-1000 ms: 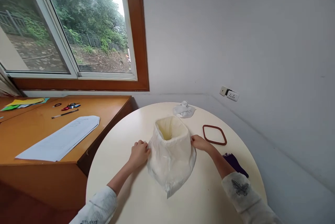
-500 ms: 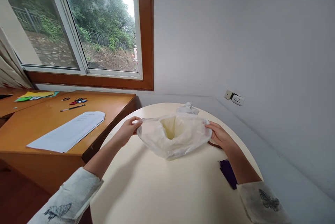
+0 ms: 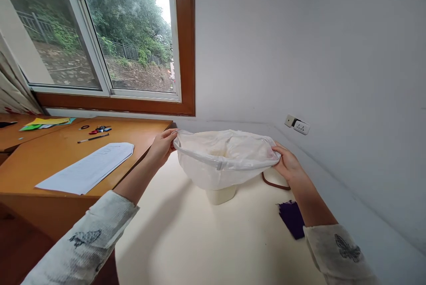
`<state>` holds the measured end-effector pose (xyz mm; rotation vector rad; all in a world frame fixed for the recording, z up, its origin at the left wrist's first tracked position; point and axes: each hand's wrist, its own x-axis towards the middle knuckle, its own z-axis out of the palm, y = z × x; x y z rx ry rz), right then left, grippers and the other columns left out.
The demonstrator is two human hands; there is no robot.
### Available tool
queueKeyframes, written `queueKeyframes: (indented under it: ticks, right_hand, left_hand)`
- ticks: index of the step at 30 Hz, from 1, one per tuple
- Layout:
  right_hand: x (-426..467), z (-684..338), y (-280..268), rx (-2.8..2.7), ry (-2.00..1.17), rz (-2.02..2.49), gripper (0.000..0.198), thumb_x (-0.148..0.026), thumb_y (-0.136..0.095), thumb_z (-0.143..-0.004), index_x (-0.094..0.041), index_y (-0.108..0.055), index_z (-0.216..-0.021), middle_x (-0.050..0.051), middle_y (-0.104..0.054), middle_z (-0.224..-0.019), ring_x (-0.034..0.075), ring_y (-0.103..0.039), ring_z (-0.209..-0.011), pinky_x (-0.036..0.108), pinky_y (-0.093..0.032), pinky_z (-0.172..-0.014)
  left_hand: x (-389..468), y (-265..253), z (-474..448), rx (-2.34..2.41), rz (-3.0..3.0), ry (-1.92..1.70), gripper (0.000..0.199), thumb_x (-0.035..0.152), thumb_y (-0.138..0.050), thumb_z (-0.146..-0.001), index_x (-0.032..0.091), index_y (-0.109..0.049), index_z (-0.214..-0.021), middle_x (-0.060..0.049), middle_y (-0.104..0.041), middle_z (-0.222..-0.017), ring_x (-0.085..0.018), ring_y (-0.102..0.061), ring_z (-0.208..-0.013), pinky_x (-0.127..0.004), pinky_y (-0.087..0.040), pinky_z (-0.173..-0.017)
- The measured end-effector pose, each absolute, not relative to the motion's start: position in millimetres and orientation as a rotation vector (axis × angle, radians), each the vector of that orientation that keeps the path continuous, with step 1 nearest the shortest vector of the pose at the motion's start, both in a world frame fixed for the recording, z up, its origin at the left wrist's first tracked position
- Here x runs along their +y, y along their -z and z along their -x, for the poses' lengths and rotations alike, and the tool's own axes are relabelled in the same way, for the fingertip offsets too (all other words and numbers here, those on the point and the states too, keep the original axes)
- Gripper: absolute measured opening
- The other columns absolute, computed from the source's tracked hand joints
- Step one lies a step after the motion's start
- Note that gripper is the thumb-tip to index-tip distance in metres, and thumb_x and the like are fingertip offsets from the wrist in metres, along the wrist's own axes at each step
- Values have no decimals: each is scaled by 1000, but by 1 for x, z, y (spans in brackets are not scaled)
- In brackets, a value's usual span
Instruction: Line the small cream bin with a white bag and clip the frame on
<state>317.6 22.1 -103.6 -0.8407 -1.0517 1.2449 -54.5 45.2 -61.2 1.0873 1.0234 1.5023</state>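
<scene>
Clock hours are read from the bag, twelve pointing away from the person. One window, at ten o'clock, shows two panes, its top and left cut off. One round table lies underneath, its near edge running out of view. One desk is at nine o'clock, its left end cut off.

One white bag spreads above the table, mouth upward. One pale bin shows only its foot at six o'clock; the bag hides the rest, and the inside is hard to make out. White sheets lie on the desk at nine o'clock, too closely stacked to count.

Two hands hold the bag: the left hand at nine, the right hand at three, each with thumb and fingers clamped on its rim. One brown ring, near four, shows only its near side. One purple cloth, at four, meets the right forearm, which may cover some of it. Two wall plates sit between two and three. One pen lies beyond the sheets, near small items too tiny to count.
</scene>
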Motion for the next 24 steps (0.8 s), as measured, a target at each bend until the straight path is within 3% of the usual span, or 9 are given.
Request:
queueKeyframes:
  ticks: [6,9,13,18,21,24]
  right_hand:
    - [25,-324,99,-975,-1233,785,21,-17,-57,-65,-22,-60,-85,-1,-61,-82,13,-56,-70,22,-43,-58]
    - [25,-330,98,-902,-1201,751,13,-14,-58,-63,-21,-58,-73,-3,-56,-70,10,-52,-63,21,-43,-56]
    - [19,-326,86,-845,-1185,754,11,-16,-59,-63,-21,-57,-72,-3,-52,-65,10,-49,-57,21,-42,-52]
    - [1,-280,39,-1087,-1119,691,13,-24,-60,-70,-20,-63,-82,2,-60,-82,15,-56,-79,25,-46,-66]
    - [-11,-239,7,-1373,-1146,600,20,-31,-55,-77,-21,-64,-92,3,-62,-96,18,-55,-94,30,-45,-79]
    - [-21,-204,-16,-1564,-1180,504,23,-32,-53,-80,-21,-62,-98,2,-62,-99,18,-56,-96,33,-44,-84]
  left_hand:
    - [54,53,61,954,-1055,-1622,24,26,-65,-63,16,-60,-84,3,-56,-67,-8,-52,-55,-21,-46,-54]
    - [56,49,71,908,-1028,-1645,16,20,-62,-64,15,-60,-78,2,-56,-65,-8,-53,-56,-23,-48,-56]
    - [50,35,73,876,-1066,-1563,8,16,-60,-65,12,-57,-71,0,-56,-64,-10,-57,-58,-27,-51,-63]
    - [22,4,40,875,-1444,-1407,29,32,-68,-67,12,-58,-87,-3,-61,-79,-17,-63,-75,-35,-50,-79]
    - [2,-12,8,916,-1729,-1274,48,28,-76,-56,15,-54,-96,-4,-61,-91,-19,-62,-84,-35,-49,-77]
    - [-12,-19,-17,895,-2011,-1156,59,25,-79,-48,17,-53,-100,-4,-59,-97,-21,-59,-88,-32,-48,-75]
